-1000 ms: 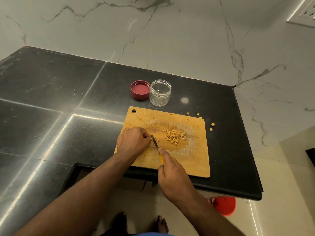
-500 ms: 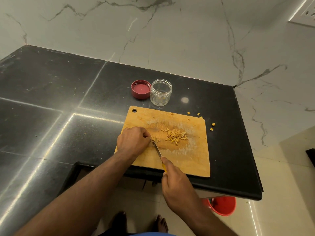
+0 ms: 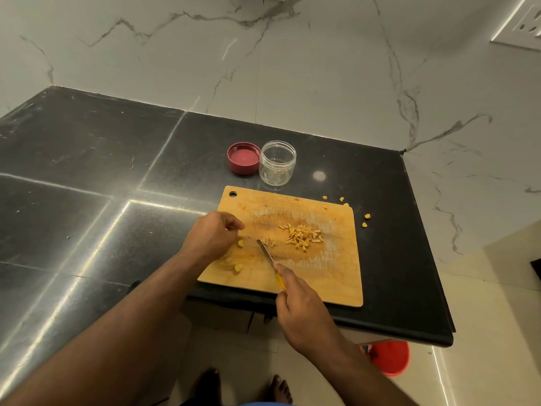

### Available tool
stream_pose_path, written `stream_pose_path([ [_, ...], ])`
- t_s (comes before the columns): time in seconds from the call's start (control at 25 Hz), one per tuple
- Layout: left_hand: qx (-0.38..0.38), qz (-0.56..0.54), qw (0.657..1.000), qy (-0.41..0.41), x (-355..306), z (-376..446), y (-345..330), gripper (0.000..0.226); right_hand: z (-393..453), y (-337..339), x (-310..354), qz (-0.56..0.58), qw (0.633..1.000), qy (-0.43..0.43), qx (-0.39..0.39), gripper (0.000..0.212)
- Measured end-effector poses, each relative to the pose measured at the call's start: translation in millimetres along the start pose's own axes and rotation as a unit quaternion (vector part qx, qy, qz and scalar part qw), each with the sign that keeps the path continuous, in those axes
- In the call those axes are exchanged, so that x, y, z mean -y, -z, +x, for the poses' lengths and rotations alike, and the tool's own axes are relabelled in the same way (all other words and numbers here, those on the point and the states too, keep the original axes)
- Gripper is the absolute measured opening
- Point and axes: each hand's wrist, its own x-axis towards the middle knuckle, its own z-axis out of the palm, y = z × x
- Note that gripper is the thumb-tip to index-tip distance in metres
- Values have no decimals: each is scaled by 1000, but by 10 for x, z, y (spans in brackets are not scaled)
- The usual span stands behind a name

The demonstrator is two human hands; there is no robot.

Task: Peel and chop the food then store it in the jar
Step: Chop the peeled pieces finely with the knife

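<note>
Dim, warm indoor light; bright streaks of glare cross the dark surface (image 3: 87,177) toward 8 o'clock. Wide-angle bending at edges; focus sharp throughout.

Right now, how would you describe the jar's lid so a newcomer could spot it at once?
On the black countertop, look just beyond the far edge of the wooden cutting board. The lid lies there, touching the left side of the clear jar. It is the only dark red round piece up there, resting hollow side up.

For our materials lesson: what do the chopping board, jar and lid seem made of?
Chopping board: probably wood or bamboo, matte, tan with pale knife scuffs.
Jar: clear, glossy, likely plastic; ridged threaded neck.
Lid: red, opaque, ribbed edge, apparently plastic.
</note>
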Motion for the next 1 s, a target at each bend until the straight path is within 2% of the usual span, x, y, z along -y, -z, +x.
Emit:
stream_pose_path([
  [0.2,22,3,1000,4,122,7,82,21,-78,103,-169,7,997,-42,-66,51],
  [0.44,56,28,998,2,88,54,67,14,-118,79,-119,10,1000,-16,7,50],
  [0.64,62,69,996,-17,75,-1,8,14,-82,137,-189,26,999,-36,-30,51],
  [0.8,46,97,994,-37,34,-29,-18,10,-91,114,-147,48,998,-25,-23,50],
  [1.0,76,67,994,-40,-137,1,-93,6,-107,112,-146,58,997,-34,-27,48],
])
